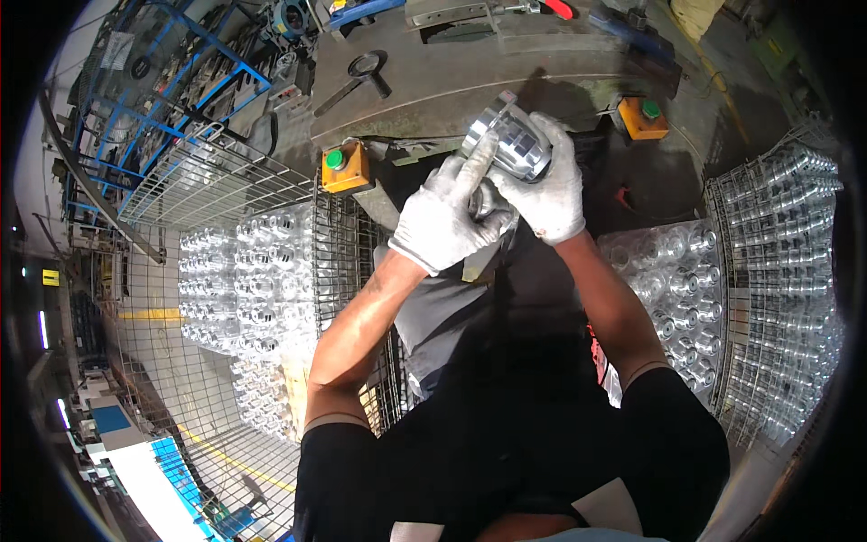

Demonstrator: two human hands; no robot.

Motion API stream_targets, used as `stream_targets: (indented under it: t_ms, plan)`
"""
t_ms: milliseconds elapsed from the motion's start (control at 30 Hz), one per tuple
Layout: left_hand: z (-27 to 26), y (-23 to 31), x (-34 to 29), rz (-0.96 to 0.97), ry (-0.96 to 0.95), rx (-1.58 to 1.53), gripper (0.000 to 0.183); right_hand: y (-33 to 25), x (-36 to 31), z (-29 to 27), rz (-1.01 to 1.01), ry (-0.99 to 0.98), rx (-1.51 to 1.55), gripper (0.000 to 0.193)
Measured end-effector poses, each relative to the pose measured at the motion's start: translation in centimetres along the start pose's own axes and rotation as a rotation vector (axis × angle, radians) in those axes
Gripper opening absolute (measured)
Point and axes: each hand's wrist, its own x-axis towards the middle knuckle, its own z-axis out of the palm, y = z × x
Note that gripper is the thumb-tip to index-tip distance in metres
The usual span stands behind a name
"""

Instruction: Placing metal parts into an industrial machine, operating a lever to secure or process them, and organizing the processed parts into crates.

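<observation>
A shiny metal cup-shaped part (pixel 521 149), with a wider collar at one end, lies tilted in my right hand (pixel 553 188). The gloved fingers and thumb of that hand are closed around its rounded body. My left hand (pixel 449 210), also in a white glove, reaches in from the left. Its index finger is stretched out and touches the part near the collar, while the thumb stands apart. Below that finger a bit of shiny metal (pixel 486 199) shows between the hands; its kind is partly hidden.
A worn metal bench (pixel 433 99) stands ahead, with a ring-headed tool (pixel 366 70) on it. Orange boxes with green buttons flank me at left (pixel 346 168) and right (pixel 643 118). Wire cages hold stacked shiny metal parts, left (pixel 262 280) and right (pixel 781 271).
</observation>
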Motion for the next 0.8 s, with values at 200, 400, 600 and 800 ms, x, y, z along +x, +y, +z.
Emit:
stream_targets:
  t_ms: [200,400,600,800]
  plan:
    - [0.4,0.1,-1.4,0.01,-0.004,0.018,0.09,-0.6,-0.8,-0.2,-0.004,0.008,-0.126,0.07]
    - [1.6,0.3,-1.5,0.061,-0.012,-0.055,0.087,-1.8,-1.7,-1.8,0.007,-0.042,-0.11,0.066]
    - [2.3,1.0,-1.8,-0.026,-0.141,-0.049,0.085,0.1,-2.9,-2.4,-0.174,0.015,-0.09,0.063]
    - [5.8,1.9,-1.2,0.07,-0.329,-0.232,0.085,0.2,-5.5,-6.0,0.0,0.072,-0.279,0.064]
